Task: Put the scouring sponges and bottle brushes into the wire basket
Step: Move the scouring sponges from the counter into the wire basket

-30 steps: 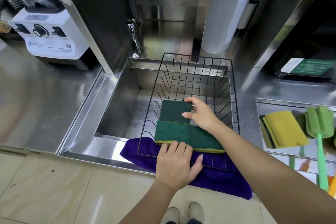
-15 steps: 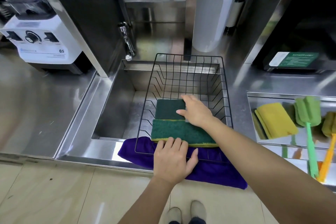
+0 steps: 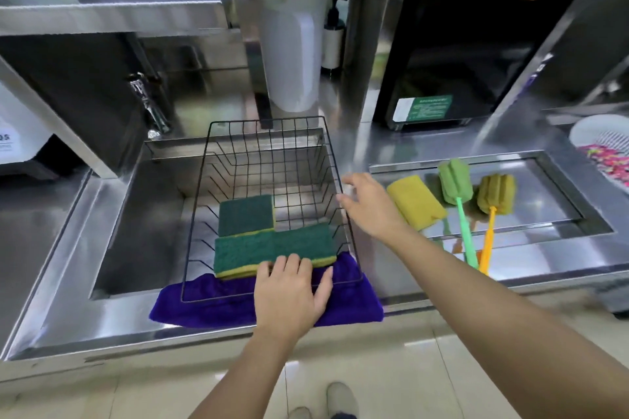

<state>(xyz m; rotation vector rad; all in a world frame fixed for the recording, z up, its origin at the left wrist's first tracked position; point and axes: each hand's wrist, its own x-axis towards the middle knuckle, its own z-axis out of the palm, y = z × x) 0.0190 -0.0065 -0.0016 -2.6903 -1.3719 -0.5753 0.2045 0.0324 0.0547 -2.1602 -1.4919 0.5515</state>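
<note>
Right hand (image 3: 371,204) open, empty, over wire basket (image 3: 343,214) rim.

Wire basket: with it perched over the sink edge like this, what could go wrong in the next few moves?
The wire basket sits tilted, its near end on the purple cloth, steadied only by the left hand; letting go might let it slide into the sink. The open right hand is beside the rim, and could snag it. The bottle brushes have long handles that may catch on the wires.

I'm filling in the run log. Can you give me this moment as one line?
basket: two green sponges in | right hand: empty, open, by right rim | left hand: on front rim | left out: yellow sponge, two brushes
</note>
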